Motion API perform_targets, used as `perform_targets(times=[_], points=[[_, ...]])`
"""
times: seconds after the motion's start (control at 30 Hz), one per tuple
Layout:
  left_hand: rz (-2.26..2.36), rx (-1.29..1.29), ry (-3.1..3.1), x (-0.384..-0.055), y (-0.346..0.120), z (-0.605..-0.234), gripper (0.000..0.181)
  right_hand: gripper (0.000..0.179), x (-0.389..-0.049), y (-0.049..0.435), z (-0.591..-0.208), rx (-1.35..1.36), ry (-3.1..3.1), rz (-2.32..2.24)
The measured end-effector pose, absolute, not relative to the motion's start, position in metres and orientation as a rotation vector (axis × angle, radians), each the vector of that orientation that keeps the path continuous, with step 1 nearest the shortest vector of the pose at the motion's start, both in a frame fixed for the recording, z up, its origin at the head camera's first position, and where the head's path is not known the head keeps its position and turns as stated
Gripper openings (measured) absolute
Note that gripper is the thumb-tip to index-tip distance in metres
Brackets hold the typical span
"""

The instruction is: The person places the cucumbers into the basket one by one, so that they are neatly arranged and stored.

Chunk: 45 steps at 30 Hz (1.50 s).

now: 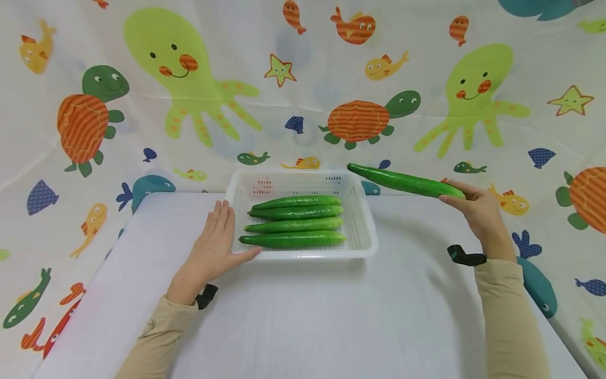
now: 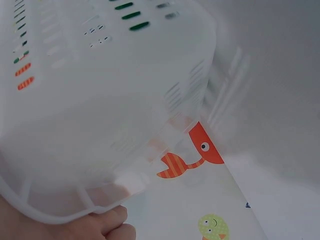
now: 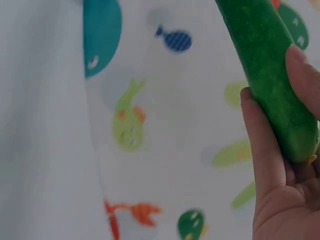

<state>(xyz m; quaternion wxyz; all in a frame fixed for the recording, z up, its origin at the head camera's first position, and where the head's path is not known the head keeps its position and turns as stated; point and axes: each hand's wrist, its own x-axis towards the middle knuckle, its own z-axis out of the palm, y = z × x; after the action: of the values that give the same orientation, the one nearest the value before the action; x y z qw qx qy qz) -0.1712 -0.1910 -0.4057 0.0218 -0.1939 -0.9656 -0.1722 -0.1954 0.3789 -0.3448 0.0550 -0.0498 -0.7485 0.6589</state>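
Observation:
A white plastic basket stands at the far side of the table with several green cucumbers lying side by side in it. My left hand rests against the basket's left end, its fingers straight and its thumb along the front rim. The left wrist view shows the slotted basket wall close up, with part of that hand by the rim. To the right of the basket, my right hand holds one long cucumber by its end, between thumb and fingers, raised above the table. Its far tip points left towards the basket.
A white cloth covers the table. Behind it hangs a curtain printed with octopuses, turtles and fish, which also runs down both sides.

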Motion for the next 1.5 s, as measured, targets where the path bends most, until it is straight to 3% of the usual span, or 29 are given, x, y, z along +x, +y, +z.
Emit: perform_targets(times=[0.23, 0.5, 0.87, 1.5], points=[[-0.524, -0.601, -2.991, -0.172, -0.19, -0.405, 0.121, 0.04, -0.194, 0.337, -0.326, 0.038, -2.211, 2.072], [-0.539, -0.595, -2.991, -0.171, -0.19, -0.404, 0.121, 0.039, -0.191, 0.285, -0.32, 0.109, -2.363, 1.99], [-0.572, -0.574, -2.979, -0.172, -0.189, -0.405, 0.122, 0.046, -0.19, 0.227, -0.345, 0.174, -2.613, 1.938], [-0.583, -0.561, -2.988, -0.172, -0.19, -0.405, 0.125, 0.042, -0.182, 0.174, -0.372, 0.105, -2.898, 1.685]])
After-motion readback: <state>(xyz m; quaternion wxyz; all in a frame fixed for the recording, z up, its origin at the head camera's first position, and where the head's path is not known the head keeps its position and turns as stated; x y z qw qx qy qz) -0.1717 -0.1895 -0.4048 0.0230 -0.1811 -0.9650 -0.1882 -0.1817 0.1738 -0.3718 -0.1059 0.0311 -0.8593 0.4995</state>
